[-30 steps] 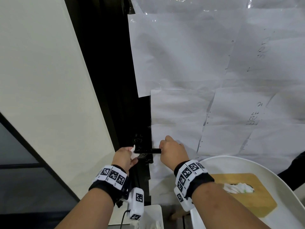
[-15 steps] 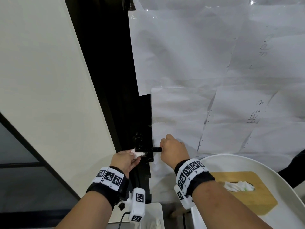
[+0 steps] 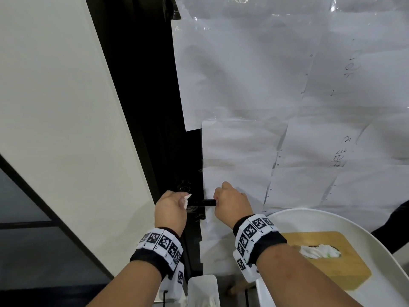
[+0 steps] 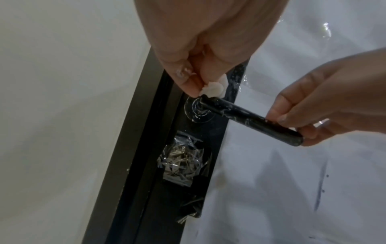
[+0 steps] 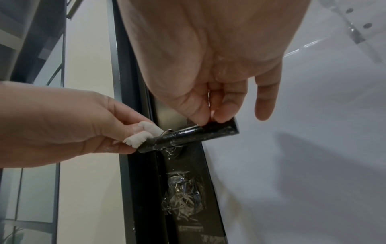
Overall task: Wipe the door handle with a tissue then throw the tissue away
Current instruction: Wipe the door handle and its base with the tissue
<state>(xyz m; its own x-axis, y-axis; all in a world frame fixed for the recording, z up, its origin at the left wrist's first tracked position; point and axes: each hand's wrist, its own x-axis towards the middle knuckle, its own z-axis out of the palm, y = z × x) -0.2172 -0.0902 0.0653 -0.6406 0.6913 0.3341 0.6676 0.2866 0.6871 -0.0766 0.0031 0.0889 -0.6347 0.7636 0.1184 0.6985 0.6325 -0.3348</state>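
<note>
A black lever door handle point(image 3: 203, 202) point(image 4: 250, 118) point(image 5: 194, 134) sticks out from a dark door edge, streaked with white marks. My left hand point(image 3: 171, 208) point(image 4: 200, 71) point(image 5: 69, 128) pinches a small wad of white tissue point(image 3: 186, 198) point(image 4: 213, 89) point(image 5: 142, 134) and presses it on the handle's inner end, by the round rose point(image 4: 198, 109). My right hand point(image 3: 232, 201) point(image 5: 211, 99) point(image 4: 309, 113) pinches the handle's free outer end between thumb and fingers.
White paper sheets point(image 3: 287, 96) cover the door to the right. A small bag of screws point(image 4: 181, 163) is taped below the handle. A white round table point(image 3: 376, 229) with a wooden tissue box point(image 3: 321, 253) stands at lower right. A white bin point(image 3: 202, 289) sits below.
My left hand with the tissue has shifted up along the handle's inner end, close to the rose. My right hand keeps hold of the outer end.
</note>
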